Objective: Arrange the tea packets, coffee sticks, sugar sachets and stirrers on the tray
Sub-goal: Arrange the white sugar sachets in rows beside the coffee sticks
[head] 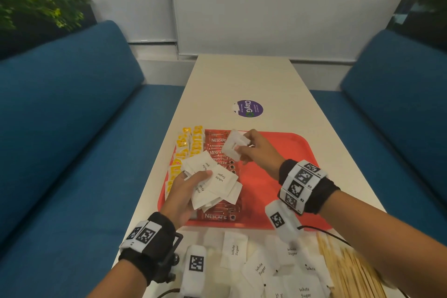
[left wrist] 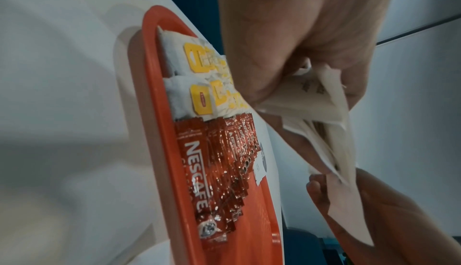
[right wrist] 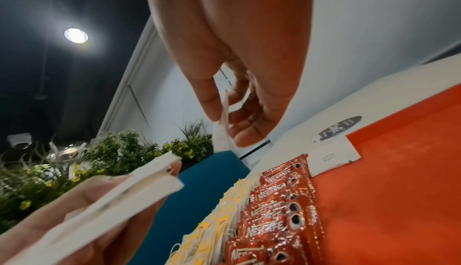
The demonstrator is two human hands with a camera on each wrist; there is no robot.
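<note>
1. We judge the tea stage finished: the yellow-tagged tea packets (head: 186, 150) lie in a column along the tray's edge, just beyond and outboard of our left hand (head: 186, 191).
2. The coffee stage also looks finished. The red Nescafé coffee sticks (head: 219, 152) run in a row beside the tea, passing under both hands, with the last stick (head: 216, 216) by our left wrist.
3. Sugar is the stage in hand. Our left hand is clamped on a fanned bunch of white sugar sachets (head: 212, 184), thumb on top, held above the coffee row.
4. Our right hand (head: 256, 152) pinches a few sachets (head: 233, 144) between thumb and fingertips, above the far end of the coffee row.
5. The right wrist view shows one sachet (right wrist: 331, 156) already lying on the red tray (head: 297, 152) at the far end of the coffee row, so the sugar column seems only just begun.
6. The tray floor under and outboard of our right hand is bare red, which we take as room for sugar and stirrers.
7. Left to do: many loose sachets (head: 260, 268) lie on the desk (head: 242, 75) nearer us than both wrists.
8. The wooden stirrers (head: 348, 271) lie in a heap on the desk beneath our right forearm, none on the tray yet.
</note>
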